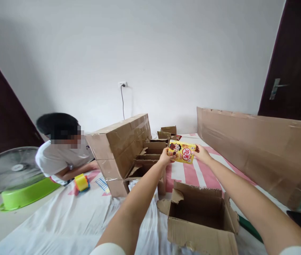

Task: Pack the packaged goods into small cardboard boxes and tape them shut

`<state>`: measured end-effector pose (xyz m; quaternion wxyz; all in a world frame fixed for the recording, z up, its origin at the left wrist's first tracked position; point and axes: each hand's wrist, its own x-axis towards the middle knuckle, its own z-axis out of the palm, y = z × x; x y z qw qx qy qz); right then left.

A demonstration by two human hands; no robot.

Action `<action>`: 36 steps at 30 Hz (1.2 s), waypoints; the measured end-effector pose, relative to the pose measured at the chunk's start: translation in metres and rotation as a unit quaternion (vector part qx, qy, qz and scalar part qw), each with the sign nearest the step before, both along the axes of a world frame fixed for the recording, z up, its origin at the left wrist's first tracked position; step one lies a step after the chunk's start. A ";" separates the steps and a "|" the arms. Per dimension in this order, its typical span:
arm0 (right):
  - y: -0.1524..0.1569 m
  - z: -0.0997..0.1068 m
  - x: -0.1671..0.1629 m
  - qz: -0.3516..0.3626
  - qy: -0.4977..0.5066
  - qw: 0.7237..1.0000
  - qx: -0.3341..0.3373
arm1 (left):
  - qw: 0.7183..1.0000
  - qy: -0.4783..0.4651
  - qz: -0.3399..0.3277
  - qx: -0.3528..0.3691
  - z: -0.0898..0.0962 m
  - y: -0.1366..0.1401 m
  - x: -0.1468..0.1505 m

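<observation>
Between my two hands is a yellow snack box point(185, 152) with a cartoon figure and red lettering on its face. My left hand point(168, 157) grips its left end, the thumb across the front. At the right end, my right hand point(201, 154) closes on the edge. The snack box is held up, tilted slightly, over a pink and white striped sheet. Below it, nearer to me, an open cardboard box point(202, 237) stands with its flaps apart. To the left of my left hand runs a row of open cardboard boxes point(153, 150).
A tall cardboard wall point(126, 145) stands left of the row; a long cardboard panel point(256, 148) lines the right. A person point(65, 156) lies beyond the left wall, near a yellow toy point(81, 182). A fan point(15, 170) and green basin point(28, 194) are far left.
</observation>
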<state>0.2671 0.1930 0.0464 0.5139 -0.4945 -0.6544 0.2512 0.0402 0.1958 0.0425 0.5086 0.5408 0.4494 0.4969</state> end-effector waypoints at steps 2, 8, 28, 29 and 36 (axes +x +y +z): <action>0.009 -0.007 0.001 0.010 -0.001 1.000 -0.009 | 1.000 -0.002 0.013 -0.018 -0.006 0.005 0.004; 0.015 -0.013 0.006 0.029 -0.003 0.999 -0.021 | 0.999 -0.011 0.030 -0.033 -0.014 0.008 0.011; -0.199 -0.069 0.103 0.053 0.046 0.996 -0.061 | 0.982 -0.158 0.075 0.073 -0.015 -0.174 -0.125; -0.208 -0.085 0.109 0.053 0.055 0.995 -0.058 | 0.981 -0.169 0.077 0.060 -0.026 -0.184 -0.135; -0.258 -0.172 0.104 0.086 -0.038 0.992 -0.081 | 0.962 -0.258 0.077 -0.033 -0.101 -0.231 -0.181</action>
